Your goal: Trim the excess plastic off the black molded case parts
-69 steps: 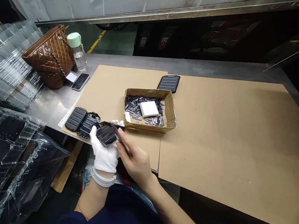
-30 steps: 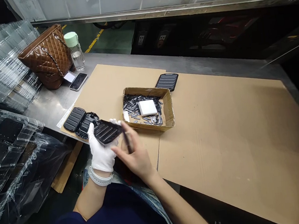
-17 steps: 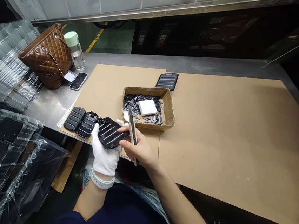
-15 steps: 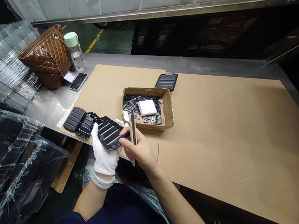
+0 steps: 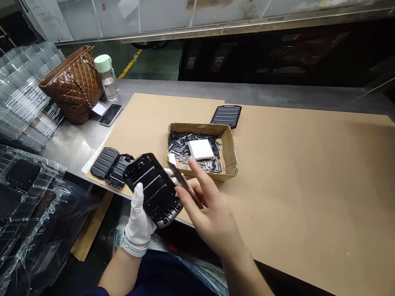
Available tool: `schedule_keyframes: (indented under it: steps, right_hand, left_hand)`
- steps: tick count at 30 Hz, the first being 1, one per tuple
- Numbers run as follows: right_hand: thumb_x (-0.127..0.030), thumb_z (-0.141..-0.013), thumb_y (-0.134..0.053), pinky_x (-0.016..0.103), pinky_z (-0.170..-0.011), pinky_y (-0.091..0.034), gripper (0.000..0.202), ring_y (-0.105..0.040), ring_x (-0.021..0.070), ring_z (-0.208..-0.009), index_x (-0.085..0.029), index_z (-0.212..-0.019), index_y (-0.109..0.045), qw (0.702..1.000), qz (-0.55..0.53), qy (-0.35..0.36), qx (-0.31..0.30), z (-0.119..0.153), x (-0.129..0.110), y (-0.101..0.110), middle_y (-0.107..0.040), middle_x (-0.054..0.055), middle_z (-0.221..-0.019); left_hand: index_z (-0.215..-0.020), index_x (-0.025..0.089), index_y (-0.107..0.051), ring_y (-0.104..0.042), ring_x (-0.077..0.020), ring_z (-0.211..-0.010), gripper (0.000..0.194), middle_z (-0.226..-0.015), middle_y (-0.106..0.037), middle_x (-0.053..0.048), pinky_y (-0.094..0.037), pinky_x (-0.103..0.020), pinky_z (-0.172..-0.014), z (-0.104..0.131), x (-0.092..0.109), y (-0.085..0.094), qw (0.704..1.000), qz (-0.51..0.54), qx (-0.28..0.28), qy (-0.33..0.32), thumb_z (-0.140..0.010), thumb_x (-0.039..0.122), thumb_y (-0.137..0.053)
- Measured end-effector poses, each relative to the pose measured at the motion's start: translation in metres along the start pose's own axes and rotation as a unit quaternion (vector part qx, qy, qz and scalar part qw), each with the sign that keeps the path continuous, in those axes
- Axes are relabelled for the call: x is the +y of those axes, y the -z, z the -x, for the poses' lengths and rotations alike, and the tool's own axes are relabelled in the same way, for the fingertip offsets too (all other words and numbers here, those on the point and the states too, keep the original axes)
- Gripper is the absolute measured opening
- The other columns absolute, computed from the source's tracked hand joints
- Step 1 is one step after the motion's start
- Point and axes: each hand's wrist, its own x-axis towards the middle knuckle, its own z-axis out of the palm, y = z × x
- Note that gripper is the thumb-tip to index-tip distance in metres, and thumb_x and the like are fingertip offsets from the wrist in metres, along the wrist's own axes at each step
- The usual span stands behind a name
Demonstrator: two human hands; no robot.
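In my left hand [image 5: 138,223], which wears a white glove, is a black ribbed plastic panel [image 5: 151,189]. It is tilted, its bare inner side with raised ribs and small tabs facing me. My ungloved right hand [image 5: 210,207] grips a slim pointed tool [image 5: 186,185] with a dark tip, just right of the panel. Its exact kind is hard to make out. Two more black ribbed panels, an outer one [image 5: 104,162] and an inner one [image 5: 119,171], lie side by side at the table's left edge.
Beyond my hands stands a cardboard box [image 5: 231,151] holding many small dark strips and a white block [image 5: 200,149]. Another black panel [image 5: 227,116] lies behind it. A phone [image 5: 110,115], bottle [image 5: 107,80] and brown bag [image 5: 72,85] stand back left, near stacked clear trays [image 5: 7,96].
My left hand has turned the panel so that its inner side shows more upright. My right hand has moved right, off the panel, and tilted the tool. The view has shifted slightly.
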Motion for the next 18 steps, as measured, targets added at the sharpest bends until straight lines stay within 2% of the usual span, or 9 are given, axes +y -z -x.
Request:
schedule_keyframes:
  steps: [3,5,7,11,15,18]
  right_hand:
    - [-0.019,-0.093,-0.051,0.033,-0.095,-0.054,0.046,-0.063,0.019,-0.112,-0.03,-0.137,-0.048,0.998,-0.003,0.05,-0.025,-0.002,-0.007,-0.011,-0.064,0.002,-0.127]
    - [-0.017,-0.093,-0.051,0.031,-0.099,-0.052,0.046,-0.06,0.0182,-0.118,-0.03,-0.137,-0.049,0.997,0.007,0.07,-0.018,-0.002,-0.01,-0.016,-0.062,0.001,-0.13]
    - [-0.015,-0.092,-0.051,0.029,-0.098,-0.053,0.048,-0.06,0.0178,-0.117,-0.029,-0.139,-0.047,0.997,0.022,0.079,-0.011,-0.002,-0.011,-0.019,-0.062,0.001,-0.13]
    - [-0.015,-0.092,-0.051,0.026,-0.091,-0.056,0.045,-0.066,0.0183,-0.108,-0.025,-0.135,-0.052,0.995,0.05,0.088,-0.021,0.0,-0.012,-0.018,-0.067,0.003,-0.122]
    - [-0.015,-0.092,-0.051,0.026,-0.09,-0.057,0.044,-0.066,0.018,-0.108,-0.025,-0.134,-0.053,0.994,0.054,0.088,-0.025,0.0,-0.014,-0.017,-0.066,0.003,-0.123]
    - [-0.014,-0.092,-0.051,0.025,-0.09,-0.057,0.044,-0.066,0.0177,-0.108,-0.025,-0.134,-0.053,0.995,0.05,0.088,-0.023,0.0,-0.013,-0.018,-0.067,0.003,-0.122]
  left_hand:
    - [-0.1,0.019,-0.072,-0.05,-0.0333,-0.126,0.049,-0.112,-0.071,-0.008,-0.036,-0.046,-0.11,0.004,-0.006,0.003,1.0,0.0,0.01,0.026,-0.068,0.055,-0.067]
    - [-0.099,0.019,-0.072,-0.048,-0.0336,-0.128,0.049,-0.113,-0.07,-0.007,-0.034,-0.046,-0.112,0.006,-0.009,0.006,0.999,-0.001,0.017,0.032,-0.065,0.054,-0.07]
    - [-0.098,0.02,-0.072,-0.046,-0.0333,-0.13,0.048,-0.115,-0.069,-0.007,-0.034,-0.045,-0.113,0.007,-0.011,0.009,0.999,-0.003,0.022,0.028,-0.065,0.053,-0.07]
    - [-0.099,0.02,-0.071,-0.046,-0.0311,-0.131,0.046,-0.118,-0.068,-0.008,-0.037,-0.042,-0.111,0.009,-0.012,0.012,1.0,-0.011,0.025,0.012,-0.069,0.055,-0.065]
    - [-0.098,0.021,-0.071,-0.048,-0.0302,-0.129,0.044,-0.116,-0.068,-0.008,-0.04,-0.041,-0.11,0.01,-0.011,0.006,0.999,-0.024,0.041,0.011,-0.071,0.054,-0.061]
    - [-0.094,0.022,-0.071,-0.049,-0.031,-0.128,0.042,-0.115,-0.069,-0.008,-0.041,-0.042,-0.109,0.01,-0.01,0.001,0.999,-0.017,0.027,0.021,-0.07,0.054,-0.062]
